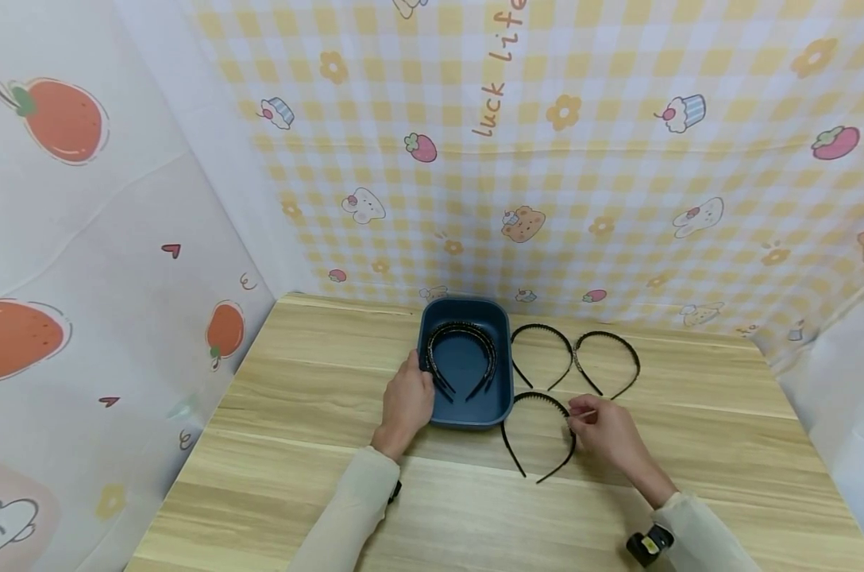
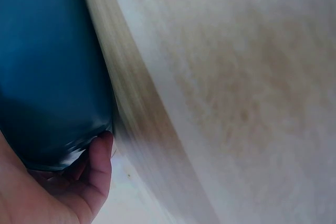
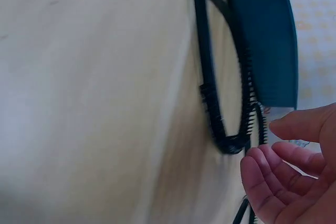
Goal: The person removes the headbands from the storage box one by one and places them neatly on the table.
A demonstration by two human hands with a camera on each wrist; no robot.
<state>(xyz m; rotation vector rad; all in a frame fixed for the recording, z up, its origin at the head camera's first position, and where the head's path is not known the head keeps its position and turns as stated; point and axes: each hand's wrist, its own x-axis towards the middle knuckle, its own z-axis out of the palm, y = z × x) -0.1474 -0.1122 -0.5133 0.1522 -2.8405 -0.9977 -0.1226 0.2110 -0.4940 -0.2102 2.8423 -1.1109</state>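
A dark blue plastic bin stands on the table with several black headbands lying nested inside. My left hand grips its left wall; in the left wrist view the fingers curl against the bin's outer side. To the right of the bin, a black toothed headband lies on the table, its ends towards me. Beside its right arm is my right hand. In the right wrist view, thumb and fingers are apart and loosely bent, near the headband with nothing between them.
Two more black headbands lie behind the front one, a left one close to the bin and a right one. The wooden table meets a yellow checked cloth at the back and a printed white cloth at the left.
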